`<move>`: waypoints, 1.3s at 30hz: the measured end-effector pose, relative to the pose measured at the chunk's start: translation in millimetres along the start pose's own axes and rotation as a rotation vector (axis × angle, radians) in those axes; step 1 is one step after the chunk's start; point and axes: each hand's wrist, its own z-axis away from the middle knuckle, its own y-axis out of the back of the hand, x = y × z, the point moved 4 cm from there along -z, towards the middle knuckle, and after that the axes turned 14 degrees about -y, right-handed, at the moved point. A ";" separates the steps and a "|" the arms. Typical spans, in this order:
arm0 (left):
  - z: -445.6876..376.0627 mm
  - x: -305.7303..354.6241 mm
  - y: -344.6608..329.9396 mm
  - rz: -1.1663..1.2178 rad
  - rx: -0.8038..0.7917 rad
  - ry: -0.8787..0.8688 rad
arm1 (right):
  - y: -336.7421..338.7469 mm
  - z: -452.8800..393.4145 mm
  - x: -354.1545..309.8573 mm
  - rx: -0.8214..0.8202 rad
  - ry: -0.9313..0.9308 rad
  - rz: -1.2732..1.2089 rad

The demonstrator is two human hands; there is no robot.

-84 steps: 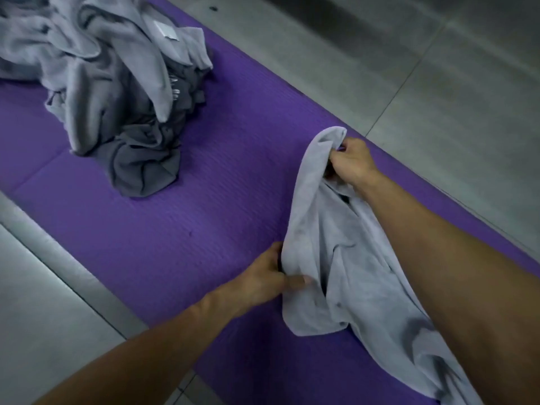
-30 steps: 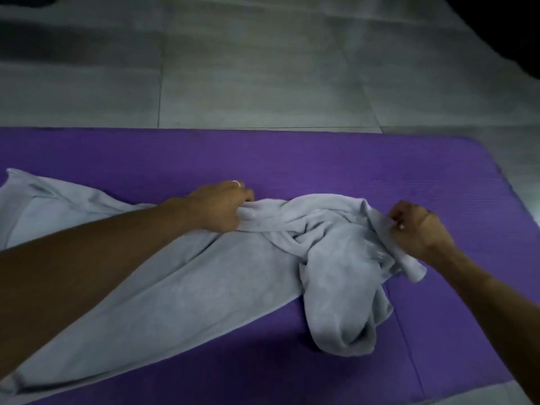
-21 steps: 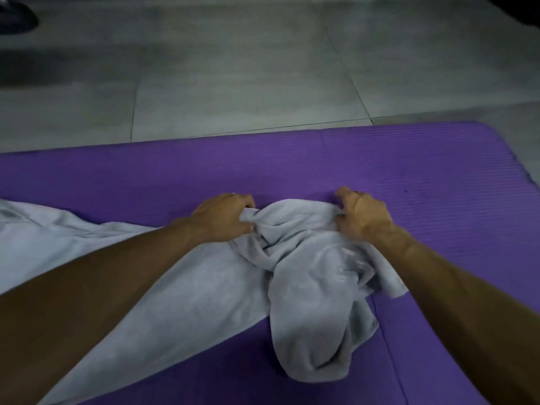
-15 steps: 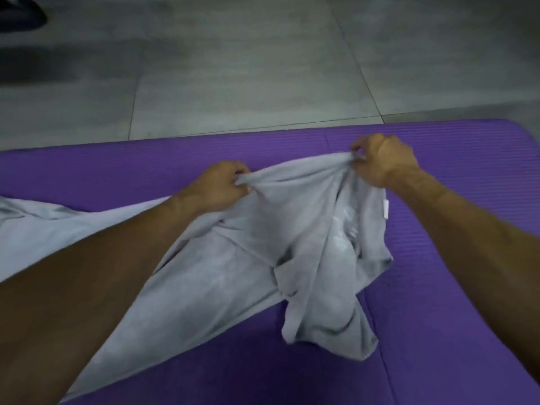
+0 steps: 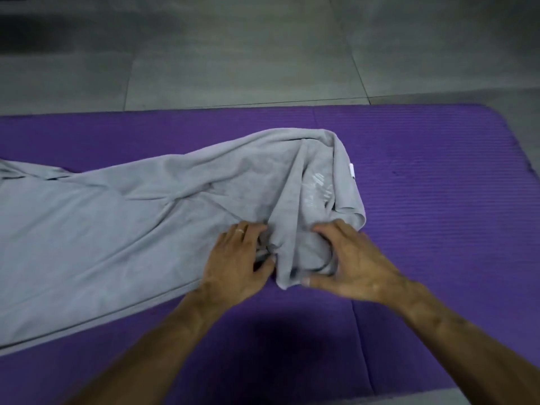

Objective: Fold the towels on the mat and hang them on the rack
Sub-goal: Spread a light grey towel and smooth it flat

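Observation:
A light grey towel [image 5: 122, 226] lies stretched across the purple mat [image 5: 432, 206], running off the left edge of view. Its right end is bunched and creased, with a small white label at its far right edge. My left hand [image 5: 238, 266] grips a fold of the towel near its front edge, fingers curled into the cloth. Just to the right, my right hand [image 5: 347, 261] pinches the bunched front corner between thumb and fingers. The rack is out of sight.
Grey floor tiles [image 5: 233, 54] lie beyond the mat's far edge. The mat's rounded right end sits at the far right, and a seam crosses the mat near the front right. A dark shadow falls on the mat between my forearms.
Both hands have come down from the raised far edge of the towel to its near edge. The towel now lies flatter and more spread out on the mat.

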 end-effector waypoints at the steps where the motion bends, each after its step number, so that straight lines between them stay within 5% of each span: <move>1: 2.9 0.5 -4.8 -0.013 -0.070 0.013 | -6.9 8.2 -0.1 -0.013 0.042 0.113; 3: 0.0 1.0 -9.4 -0.051 -0.142 0.010 | -9.6 12.3 9.2 0.082 0.105 0.166; 7: -11.5 4.3 2.5 -0.034 -0.140 -0.010 | 53.8 16.4 48.5 0.528 -0.087 -0.080; 10: 0.0 17.1 17.3 0.002 -0.126 -0.171 | 85.4 43.5 74.4 0.696 -0.178 0.018; 12: 13.6 22.8 17.8 0.028 -0.307 -0.222 | 74.8 63.7 90.8 0.661 -0.207 0.207; 15: 25.9 28.7 6.6 0.035 -0.615 -0.186 | 28.0 81.2 115.2 0.200 -0.383 0.437; 18: 5.0 48.4 -2.0 -0.010 -0.531 -0.214 | 24.2 88.9 119.3 -0.016 -0.527 0.224; 23: -54.4 86.2 -25.5 -0.050 -0.386 -0.236 | 70.1 52.1 131.2 0.347 -0.629 -0.234; 28: -110.3 86.5 -48.8 -0.137 -0.387 -0.208 | 72.4 -32.6 146.1 0.290 -0.709 -0.556; 32: -133.8 65.3 -62.4 -0.115 -0.444 -0.122 | 64.7 -76.2 128.9 0.194 -0.431 -0.305; 37: -136.9 50.6 -75.1 -0.158 -0.520 -0.139 | 144.0 -109.4 182.6 0.594 -0.620 -0.574; 39: -143.1 54.2 -73.6 -0.178 -0.578 -0.139 | 162.7 -123.0 187.8 0.575 -0.597 -0.764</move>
